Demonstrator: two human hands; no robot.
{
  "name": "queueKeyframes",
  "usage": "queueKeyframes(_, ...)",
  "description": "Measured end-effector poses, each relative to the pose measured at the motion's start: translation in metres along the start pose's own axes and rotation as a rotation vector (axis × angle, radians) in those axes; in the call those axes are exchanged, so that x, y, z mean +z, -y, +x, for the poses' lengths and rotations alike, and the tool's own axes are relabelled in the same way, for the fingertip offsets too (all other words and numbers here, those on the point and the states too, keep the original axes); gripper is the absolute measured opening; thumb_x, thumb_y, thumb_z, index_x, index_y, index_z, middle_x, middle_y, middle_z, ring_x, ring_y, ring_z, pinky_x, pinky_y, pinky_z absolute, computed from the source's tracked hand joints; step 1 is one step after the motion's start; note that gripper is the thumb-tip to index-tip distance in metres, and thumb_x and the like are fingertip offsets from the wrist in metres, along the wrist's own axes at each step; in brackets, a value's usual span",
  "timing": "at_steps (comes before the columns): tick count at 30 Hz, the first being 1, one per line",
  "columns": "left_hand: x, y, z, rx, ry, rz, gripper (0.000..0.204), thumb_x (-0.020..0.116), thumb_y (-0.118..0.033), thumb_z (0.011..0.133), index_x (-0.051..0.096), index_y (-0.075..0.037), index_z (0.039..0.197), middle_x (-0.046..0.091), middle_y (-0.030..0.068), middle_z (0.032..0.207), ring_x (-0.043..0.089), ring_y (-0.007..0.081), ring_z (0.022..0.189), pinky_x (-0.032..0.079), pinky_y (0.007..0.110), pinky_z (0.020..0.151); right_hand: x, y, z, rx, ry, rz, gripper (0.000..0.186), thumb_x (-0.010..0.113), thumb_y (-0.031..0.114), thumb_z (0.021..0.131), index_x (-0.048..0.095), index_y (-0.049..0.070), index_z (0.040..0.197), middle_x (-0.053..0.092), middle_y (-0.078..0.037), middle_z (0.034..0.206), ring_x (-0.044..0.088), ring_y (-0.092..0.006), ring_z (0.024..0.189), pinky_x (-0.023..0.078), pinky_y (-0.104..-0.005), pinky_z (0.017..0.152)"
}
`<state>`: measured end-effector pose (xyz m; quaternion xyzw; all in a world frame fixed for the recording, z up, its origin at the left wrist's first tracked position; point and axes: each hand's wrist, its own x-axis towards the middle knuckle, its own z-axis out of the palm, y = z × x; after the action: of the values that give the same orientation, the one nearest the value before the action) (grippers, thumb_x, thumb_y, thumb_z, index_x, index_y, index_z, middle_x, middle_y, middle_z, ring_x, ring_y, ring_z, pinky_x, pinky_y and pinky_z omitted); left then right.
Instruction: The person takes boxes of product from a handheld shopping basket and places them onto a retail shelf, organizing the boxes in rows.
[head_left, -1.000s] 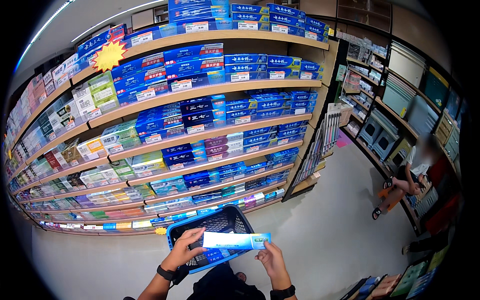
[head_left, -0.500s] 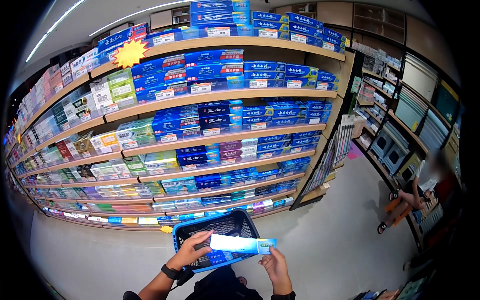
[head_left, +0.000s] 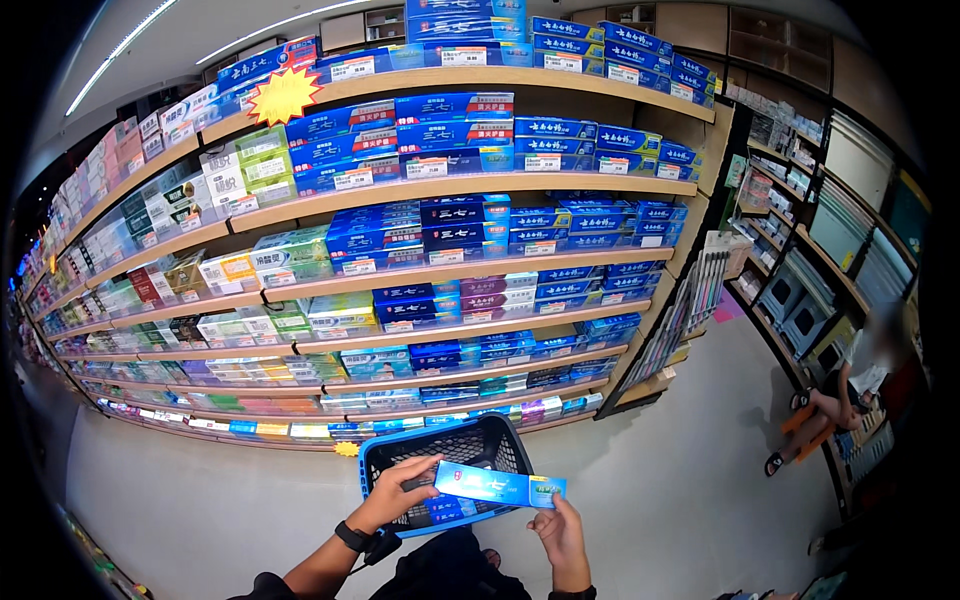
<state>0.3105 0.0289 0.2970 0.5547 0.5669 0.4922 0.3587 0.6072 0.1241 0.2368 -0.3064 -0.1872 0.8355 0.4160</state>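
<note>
Down low, a blue plastic shopping basket (head_left: pixel 455 440) with open mesh walls and a thick rim, standing on the pale floor (head_left: pixel 700 480) just ahead of the knees. Inside, at least one flat blue box (head_left: pixel 445 510) lying on the bottom; the rest of the contents hidden behind the hands. Above the basket's near rim, a long slim carton (head_left: pixel 498 486), glossy light blue card with a green tip at its right end, held level and crosswise. Left hand (head_left: pixel 395 493) clamped on the carton's left end, fingers curled over the top edge, a dark watch (head_left: pixel 352 537) on the wrist. Right hand (head_left: pixel 560 527) closed on the carton's right end from below, thumb against the green tip. Beyond, long wooden shelves (head_left: pixel 450 187) bowed by the lens, six or so tiers, packed tight with rectangular cartons: mostly deep blue ones (head_left: pixel 455 108) in the middle and right, white and green ones (head_left: pixel 275 250) toward the left, a few purple. Small paper price tags along every shelf edge, a yellow star-shaped card (head_left: pixel 284 96) up top. At far right, a person's leg in a sandal (head_left: pixel 805 425) beside another rack.
</note>
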Motion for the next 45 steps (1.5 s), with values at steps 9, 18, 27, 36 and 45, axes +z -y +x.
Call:
queueKeyframes(9, -0.012, 0.001, 0.001, -0.083, 0.102, -0.217, 0.061, 0.062, -0.002, 0.096, 0.037, -0.005, 0.151, 0.038, 0.0113, 0.15, 0.054, 0.0182, 0.122, 0.045, 0.028, 0.102, 0.014, 0.001, 0.006, -0.016, 0.065, -0.086, 0.02, 0.06, 0.016, 0.096, 0.057, 0.003, 0.111, 0.068, -0.009, 0.095, 0.059, -0.0117, 0.061, 0.055, -0.0343, 0.069)
queueKeyframes(18, -0.021, -0.005, 0.031, 0.011, -0.031, -0.309, 0.048, 0.067, 0.003, 0.09, 0.047, -0.001, 0.134, 0.041, 0.0177, 0.149, 0.058, 0.0214, 0.121, 0.05, 0.034, 0.1, 0.042, 0.03, 0.024, -0.005, 0.234, -0.491, 0.038, 0.072, 0.015, 0.091, 0.057, 0.001, 0.122, 0.069, -0.008, 0.105, 0.066, -0.0127, 0.094, 0.052, -0.028, 0.083)
queueKeyframes(27, -0.016, 0.08, 0.035, -0.147, 0.028, -0.095, 0.039, 0.074, 0.002, 0.083, 0.054, -0.005, 0.116, 0.054, 0.0111, 0.132, 0.055, 0.017, 0.115, 0.044, 0.032, 0.099, -0.005, -0.018, 0.061, 0.064, 0.279, -0.92, 0.044, 0.085, 0.033, 0.078, 0.061, 0.0, 0.096, 0.068, -0.006, 0.082, 0.063, -0.0095, 0.072, 0.05, -0.0246, 0.064)
queueKeyframes(36, -0.03, 0.155, 0.036, -0.51, 0.141, 0.014, 0.036, 0.069, 0.004, 0.086, 0.057, -0.003, 0.12, 0.057, 0.007, 0.12, 0.058, 0.0135, 0.104, 0.05, 0.027, 0.089, -0.056, -0.089, 0.121, 0.391, 0.289, -1.069, 0.053, 0.085, 0.034, 0.079, 0.061, -0.004, 0.107, 0.067, -0.011, 0.107, 0.066, -0.0174, 0.096, 0.054, -0.0296, 0.087)
queueKeyframes(45, -0.105, 0.21, 0.095, -0.495, 0.084, -0.017, 0.03, 0.068, 0.006, 0.085, 0.065, -0.002, 0.114, 0.059, 0.0095, 0.116, 0.062, 0.0195, 0.101, 0.055, 0.029, 0.083, -0.002, -0.122, 0.232, 0.349, 0.345, -1.127, 0.072, 0.082, 0.031, 0.081, 0.047, 0.001, 0.136, 0.059, -0.016, 0.124, 0.062, -0.0228, 0.109, 0.053, -0.0345, 0.089)
